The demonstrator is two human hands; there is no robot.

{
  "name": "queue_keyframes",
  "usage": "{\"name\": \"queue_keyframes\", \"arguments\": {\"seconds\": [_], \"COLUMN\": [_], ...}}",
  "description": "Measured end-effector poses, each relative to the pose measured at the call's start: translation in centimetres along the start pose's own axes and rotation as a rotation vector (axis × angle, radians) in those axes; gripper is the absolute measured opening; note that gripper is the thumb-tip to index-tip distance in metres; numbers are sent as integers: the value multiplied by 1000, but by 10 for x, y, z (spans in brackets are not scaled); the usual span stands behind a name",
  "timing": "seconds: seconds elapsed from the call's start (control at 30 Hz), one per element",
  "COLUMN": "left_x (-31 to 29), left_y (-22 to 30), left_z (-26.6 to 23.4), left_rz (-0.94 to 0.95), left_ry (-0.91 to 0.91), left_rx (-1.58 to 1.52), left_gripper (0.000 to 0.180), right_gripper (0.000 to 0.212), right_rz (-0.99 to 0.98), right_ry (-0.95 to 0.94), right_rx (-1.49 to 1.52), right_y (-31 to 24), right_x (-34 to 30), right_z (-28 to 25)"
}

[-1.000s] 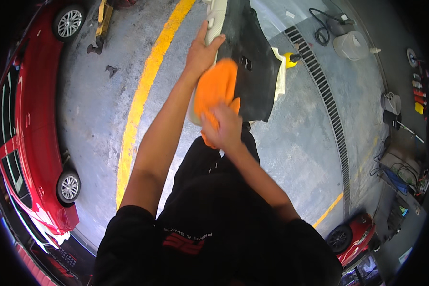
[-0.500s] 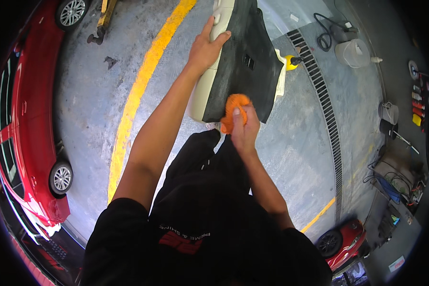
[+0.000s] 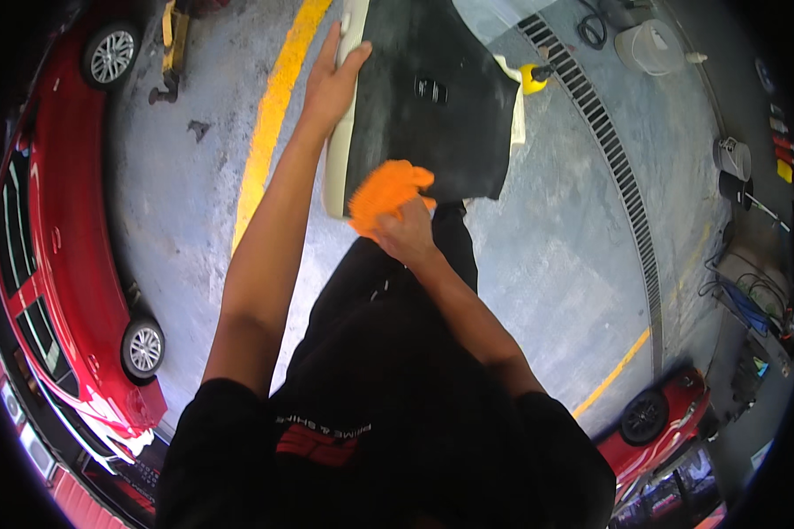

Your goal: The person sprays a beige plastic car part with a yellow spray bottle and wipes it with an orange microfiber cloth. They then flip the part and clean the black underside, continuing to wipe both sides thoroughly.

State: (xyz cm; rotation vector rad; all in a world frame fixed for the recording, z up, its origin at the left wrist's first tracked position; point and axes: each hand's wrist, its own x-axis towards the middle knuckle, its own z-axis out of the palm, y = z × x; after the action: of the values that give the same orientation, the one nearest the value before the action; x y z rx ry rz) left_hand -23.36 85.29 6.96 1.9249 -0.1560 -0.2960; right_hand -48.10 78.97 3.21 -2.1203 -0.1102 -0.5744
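In front of me a car seat backrest (image 3: 441,132) stands tilted, its dark back panel facing up and its cream upholstered edge along the left side. My left hand (image 3: 333,84) grips that cream edge near the top, the thumb reaching toward the dark panel. My right hand (image 3: 406,231) is closed on a fluffy orange microfibre cloth (image 3: 386,189), which lies against the panel's near left corner. Part of the cloth hides that corner. A small dark fitting (image 3: 430,90) sits in the panel, and a cream flap (image 3: 518,110) shows beyond its right edge.
Just right of the seat is a yellow bottle (image 3: 532,79) with a dark top. A floor drain grate (image 3: 604,132) runs behind it, with a white bucket (image 3: 649,48) beyond. A red car (image 3: 75,212) stands at left, and a yellow jack-like tool (image 3: 173,44) lies near it.
My right hand has moved the orange cloth leftward across the lower panel to its left corner. The seat and my left hand appear farther left and higher as the view has shifted.
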Motion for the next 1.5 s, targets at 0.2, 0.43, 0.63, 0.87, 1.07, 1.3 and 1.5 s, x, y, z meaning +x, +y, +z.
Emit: {"name": "queue_keyframes", "arguments": {"seconds": [0.2,0.43,0.63,0.87,1.07,1.3,1.5], "left_x": [-2,-7,-6,-5,16,101,112], "left_y": [9,19,19,37,49,52,47], "left_z": [-1,6,5,6,8,18,30], "left_rz": [-3,-46,-26,-38,-70,-62,-58], "left_ry": [-4,-39,-87,-112,-107,-74,-82], "left_rx": [84,42,3,131,205,123,43], "left_gripper": [85,82,71,66,62,65,68], "right_gripper": [24,31,31,23,44,33,24], "right_rz": [-148,792,317,200,298,344,325], "right_ry": [102,224,129,469,306,166,349], "right_rx": [-179,602,162,-167,57,40,68], "right_y": [-2,33,7,123,162,117,225], "right_x": [4,24,72,313,320,233,373], "right_z": [11,-38,-12,-1,-2,-18,0]}}
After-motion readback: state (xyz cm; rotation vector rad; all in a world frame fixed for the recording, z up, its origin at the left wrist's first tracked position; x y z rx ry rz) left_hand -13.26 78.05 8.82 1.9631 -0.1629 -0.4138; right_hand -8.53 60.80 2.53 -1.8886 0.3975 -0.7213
